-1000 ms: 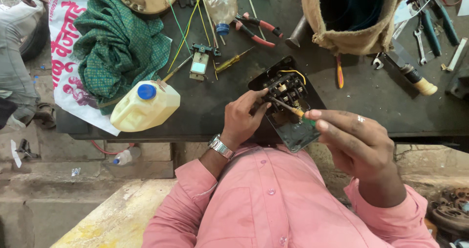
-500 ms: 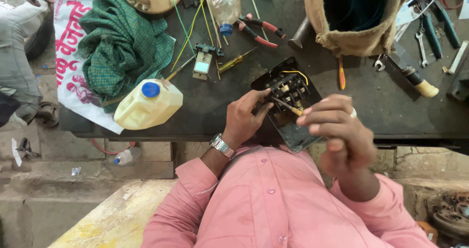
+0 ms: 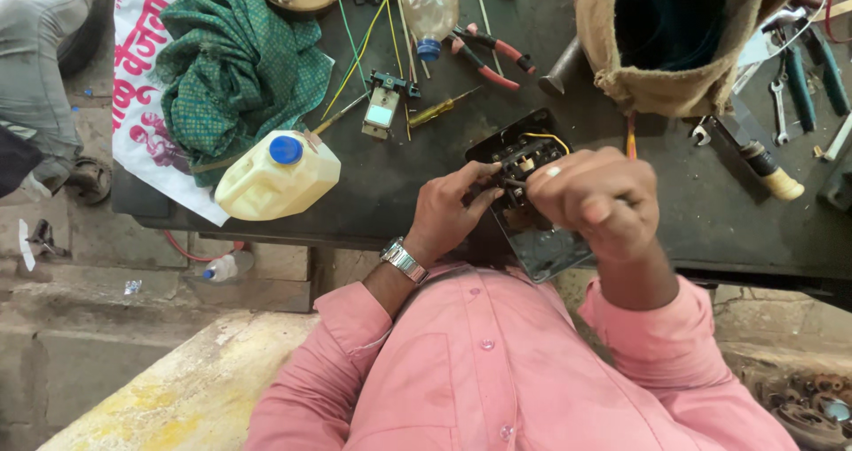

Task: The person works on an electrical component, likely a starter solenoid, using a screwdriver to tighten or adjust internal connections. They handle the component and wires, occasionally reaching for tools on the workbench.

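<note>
1 dark worktop (image 3: 399, 193). 1 burlap sack (image 3: 674, 69) beyond the hands, 1 green cloth (image 3: 240, 60) far left of them, 1 pale jug (image 3: 275, 178) w/ blue cap nearer left. 1 black switch plate (image 3: 532, 229) between both hands, long axis diagonal, near end toward the person. Left hand (image 3: 448, 211) pinches its edge; right hand (image 3: 595, 198) closed over it, contents hidden.

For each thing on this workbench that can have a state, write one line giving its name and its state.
switch board: back open, wiring exposed, held at the bench edge
left hand: fingers on the switch board
right hand: closed over the switch board
plastic jug: lying on its side, blue cap on
red-handled pliers: handles spread
green cloth: crumpled
sack: mouth open
</note>
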